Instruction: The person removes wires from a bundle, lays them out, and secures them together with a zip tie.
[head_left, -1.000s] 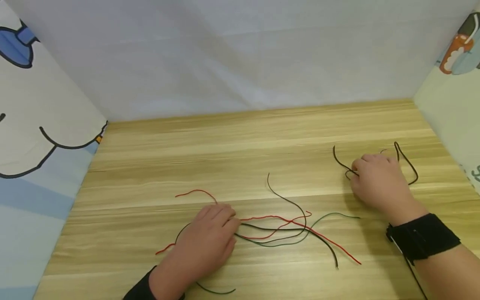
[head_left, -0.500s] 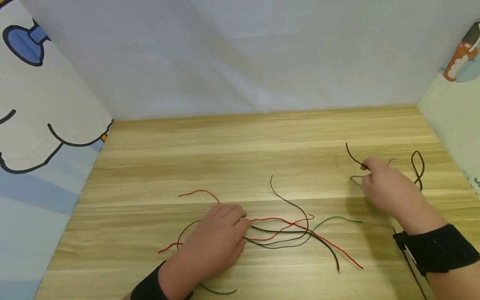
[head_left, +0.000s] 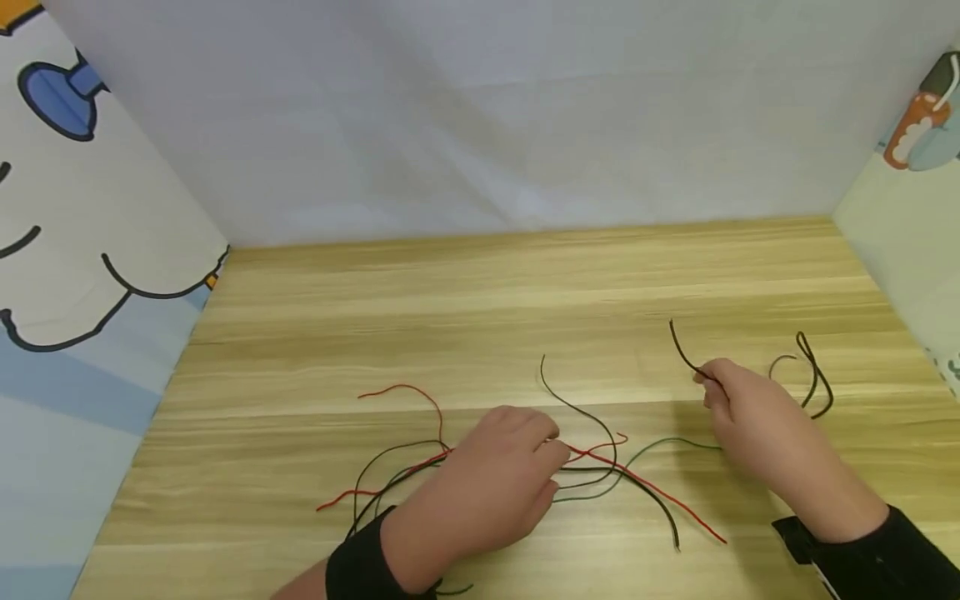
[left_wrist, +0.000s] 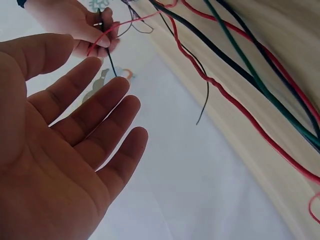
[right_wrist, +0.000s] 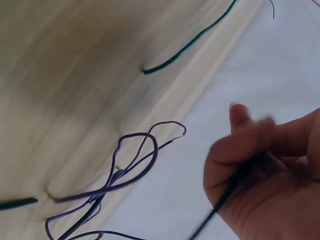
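Note:
My left hand [head_left: 495,492] hovers over the middle of a loose bundle of wires, its fingers spread apart with nothing between them in the left wrist view. Red [head_left: 693,517], black [head_left: 663,506] and green wires [head_left: 675,439] run out from beneath it to the right, and more ends fan out on its left. On the right, my right hand [head_left: 772,442] pinches a black wire [head_left: 681,350] between thumb and fingers, its free end pointing up and left. Dark wire loops [head_left: 823,387] lie behind that hand, seen as a tangle [right_wrist: 150,162] in the right wrist view.
The wood-grain tabletop [head_left: 450,325] meets a white cloth backdrop [head_left: 487,150] at the rear. Cartoon-printed panels stand at the left [head_left: 67,283] and right [head_left: 918,250]. Each wrist wears a black band [head_left: 877,558].
My left hand has slid right along the bundle, uncovering more wires on its left. My right hand has come nearer with the black wire; the small loop by its fingers no longer shows.

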